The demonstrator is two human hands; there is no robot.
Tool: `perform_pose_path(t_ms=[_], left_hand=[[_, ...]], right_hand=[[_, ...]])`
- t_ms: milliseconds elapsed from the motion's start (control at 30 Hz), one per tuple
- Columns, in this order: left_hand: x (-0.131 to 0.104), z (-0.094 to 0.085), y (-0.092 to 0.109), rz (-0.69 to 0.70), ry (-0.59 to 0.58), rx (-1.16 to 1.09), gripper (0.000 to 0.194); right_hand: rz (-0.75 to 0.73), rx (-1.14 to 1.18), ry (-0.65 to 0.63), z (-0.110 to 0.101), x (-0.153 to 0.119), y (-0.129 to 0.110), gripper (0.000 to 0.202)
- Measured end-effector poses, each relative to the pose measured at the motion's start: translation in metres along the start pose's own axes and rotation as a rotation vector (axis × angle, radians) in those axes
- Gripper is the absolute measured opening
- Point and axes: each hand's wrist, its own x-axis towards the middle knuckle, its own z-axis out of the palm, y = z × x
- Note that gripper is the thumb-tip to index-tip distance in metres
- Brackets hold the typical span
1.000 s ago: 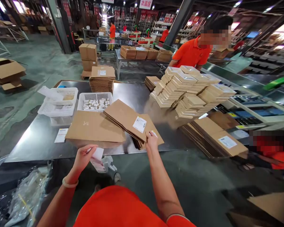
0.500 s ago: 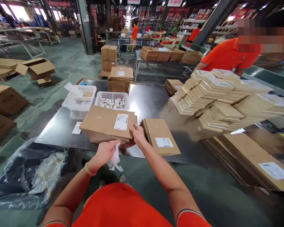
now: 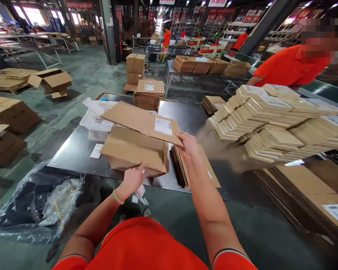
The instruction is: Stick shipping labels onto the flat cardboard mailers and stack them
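My right hand (image 3: 189, 144) grips the right end of a flattened cardboard carton (image 3: 138, 119) with a white printed label (image 3: 163, 126). This carton is raised and tilted over a stack of brown cardboard (image 3: 132, 144) near the table's front edge. My left hand (image 3: 132, 180) is at the stack's front edge, its index finger against the cardboard and the other fingers curled. A pale paper slip (image 3: 141, 190) hangs just below those curled fingers, its upper part hidden by the hand. To the right, under my forearm, more flat cartons (image 3: 204, 159) lie stacked.
White plastic baskets (image 3: 95, 122) stand behind the stack, partly covered by the raised carton. A small white card (image 3: 96, 150) lies on the metal table (image 3: 73, 150). Pale boxes (image 3: 259, 108) are piled right, near a co-worker in orange (image 3: 281, 67). A plastic-lined bin (image 3: 42, 202) stands left.
The top labelled carton has been lifted off the stack by my right hand, up and to the right, baring plain cardboard beneath. My left hand has moved slightly right along the front edge.
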Motion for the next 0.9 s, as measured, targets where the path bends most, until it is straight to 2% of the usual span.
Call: perform_pose_path(t_ms=[67, 167, 233, 300, 400, 500, 533, 567, 600, 667, 700, 733, 767, 800, 900], left_hand=[[-0.002, 0.005, -0.009, -0.003, 0.031, -0.105, 0.063], [-0.012, 0.019, -0.029, 0.106, 0.116, -0.463, 0.047], [-0.021, 0.028, -0.042, 0.161, 0.139, -0.706, 0.037], [-0.031, 0.033, -0.05, 0.137, 0.114, -0.859, 0.034], [-0.043, 0.03, -0.049, 0.065, 0.028, -0.981, 0.04], [-0.05, 0.018, -0.036, 0.02, -0.033, -1.135, 0.054], [-0.051, 0.014, -0.031, 0.01, -0.035, -1.196, 0.057], [-0.051, 0.009, -0.026, 0.0, -0.032, -1.253, 0.06], [-0.051, 0.005, -0.022, -0.01, -0.023, -1.302, 0.062], [-0.051, -0.002, -0.017, -0.029, -0.001, -1.384, 0.066], [-0.049, -0.005, -0.017, -0.038, 0.014, -1.421, 0.067], [-0.047, -0.008, -0.018, -0.048, 0.034, -1.456, 0.069], [-0.045, -0.009, -0.021, -0.064, 0.063, -1.489, 0.069], [-0.041, -0.01, -0.025, -0.091, 0.104, -1.521, 0.07], [-0.033, -0.004, -0.04, -0.306, 0.286, -1.641, 0.074]], right_hand=[[-0.049, 0.089, 0.156, -0.036, 0.008, -0.004, 0.031], [-0.1, 0.188, 0.484, -0.1, -0.006, 0.012, 0.038], [-0.036, 0.156, 0.685, -0.137, -0.027, 0.032, 0.039], [0.079, -0.011, 0.807, -0.164, -0.051, 0.052, 0.036], [0.188, -0.335, 0.859, -0.184, -0.081, 0.07, 0.034], [0.14, -0.571, 0.845, -0.179, -0.108, 0.075, 0.062], [0.095, -0.637, 0.765, -0.17, -0.118, 0.075, 0.071], [0.051, -0.67, 0.614, -0.158, -0.129, 0.076, 0.074], [0.017, -0.667, 0.388, -0.142, -0.141, 0.077, 0.073], [-0.019, -0.563, -0.177, -0.102, -0.165, 0.081, 0.066], [-0.018, -0.483, -0.419, -0.082, -0.177, 0.084, 0.061], [-0.008, -0.419, -0.603, -0.063, -0.187, 0.087, 0.055], [0.016, -0.371, -0.718, -0.046, -0.196, 0.09, 0.048], [0.06, -0.331, -0.773, -0.032, -0.203, 0.092, 0.043], [0.235, -0.222, -0.746, -0.01, -0.215, 0.095, 0.04]])
